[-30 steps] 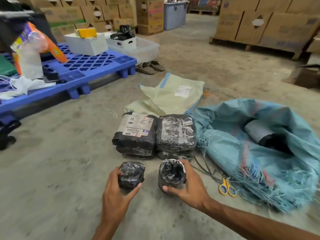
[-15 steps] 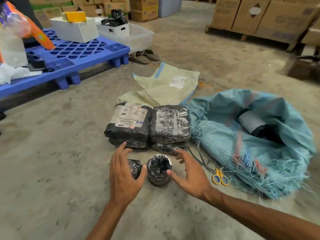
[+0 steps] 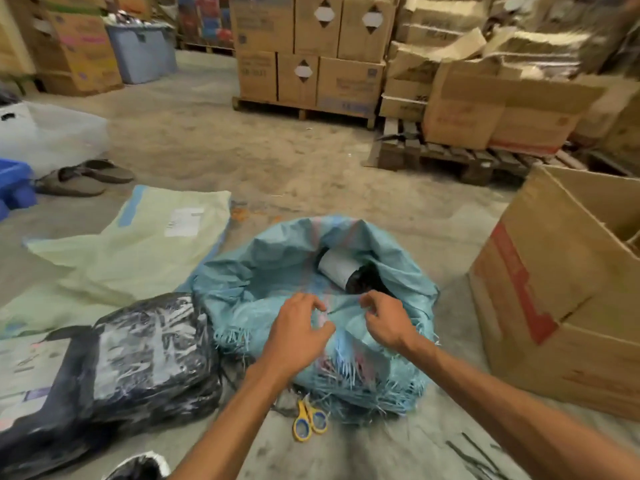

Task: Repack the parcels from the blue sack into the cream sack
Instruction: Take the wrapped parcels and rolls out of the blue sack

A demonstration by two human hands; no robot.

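Both hands have left the two small parcels; one small parcel (image 3: pixel 138 467) is cut off at the bottom edge. Scissors (image 3: pixel 310 420) lie on the floor by the blue sack (image 3: pixel 270 271) fringe. Left hand (image 3: pixel 298 332) and right hand (image 3: pixel 386 322) are now over its near rim, fingers curled; blurred, cannot tell if they pinch the weave. Labelled parcel (image 3: pixel 337 266) lies inside, half hidden. Cream sack (image 3: pixel 138 251) lies flat beyond, to the left.

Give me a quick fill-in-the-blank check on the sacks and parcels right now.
The left hand and right hand are both at the ____ sack. A white-labelled parcel lies ____ that sack. The cream sack lies flat on the ____.
Missing: blue; inside; floor.
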